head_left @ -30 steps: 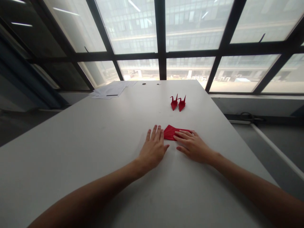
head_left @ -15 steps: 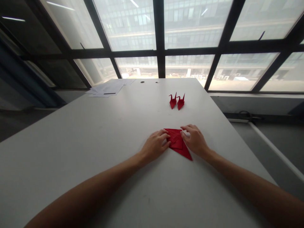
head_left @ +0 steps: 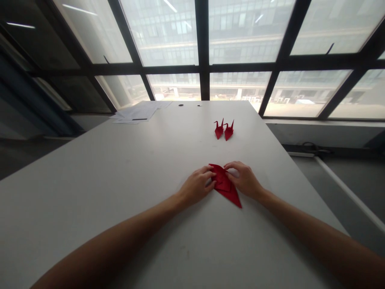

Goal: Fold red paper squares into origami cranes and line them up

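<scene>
Paper (head_left: 222, 182), red and folded, lies on the desk (head_left: 135, 172) at six o'clock from two paper birds (head_left: 229, 133). My right grip (head_left: 245, 180) pinches its one-o'clock edge; my left grip (head_left: 195, 185) touches its ten-o'clock side, whether closed I can't tell.

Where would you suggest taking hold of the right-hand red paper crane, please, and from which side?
Probably pinch the right-hand crane by its folded body, coming from the right: the left-hand crane crowds its left side, and the slim raised tips look easy to bend.
</scene>
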Demonstrator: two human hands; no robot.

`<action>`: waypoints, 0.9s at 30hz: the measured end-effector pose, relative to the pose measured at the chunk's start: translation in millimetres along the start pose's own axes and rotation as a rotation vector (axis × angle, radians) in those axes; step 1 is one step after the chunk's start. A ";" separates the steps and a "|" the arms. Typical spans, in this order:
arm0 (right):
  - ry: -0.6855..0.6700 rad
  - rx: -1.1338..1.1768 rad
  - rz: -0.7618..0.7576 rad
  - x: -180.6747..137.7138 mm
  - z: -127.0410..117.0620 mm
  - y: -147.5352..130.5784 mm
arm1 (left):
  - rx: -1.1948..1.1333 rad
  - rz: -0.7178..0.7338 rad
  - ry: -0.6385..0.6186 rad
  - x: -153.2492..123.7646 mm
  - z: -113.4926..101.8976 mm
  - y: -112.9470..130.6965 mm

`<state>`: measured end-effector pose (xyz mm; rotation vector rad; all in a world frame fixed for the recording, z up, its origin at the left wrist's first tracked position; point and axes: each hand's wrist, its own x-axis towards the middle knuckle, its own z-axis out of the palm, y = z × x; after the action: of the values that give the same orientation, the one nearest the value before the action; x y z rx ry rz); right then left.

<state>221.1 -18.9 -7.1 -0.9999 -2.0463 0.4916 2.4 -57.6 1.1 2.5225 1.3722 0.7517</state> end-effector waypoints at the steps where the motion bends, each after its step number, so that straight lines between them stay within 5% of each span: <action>1: -0.032 -0.006 -0.036 -0.9 0.4 -2.1 | -0.009 -0.003 0.004 -0.1 -0.3 0.1; 12: -0.229 -0.254 -0.179 -7.8 -4.9 -19.4 | 0.026 -0.020 -0.005 1.2 -1.4 2.3; 20: -0.311 -0.373 -0.211 -14.6 -6.3 -41.3 | 0.263 0.018 -0.229 -1.1 2.5 -8.8; 27: -0.349 -0.395 -0.157 -15.4 -4.4 -45.3 | 0.333 -0.104 -0.244 -1.9 0.0 -11.2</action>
<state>208.5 -58.8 16.5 -1.0191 -2.5809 0.1879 -6.7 -52.9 -3.7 2.6434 1.6350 0.1987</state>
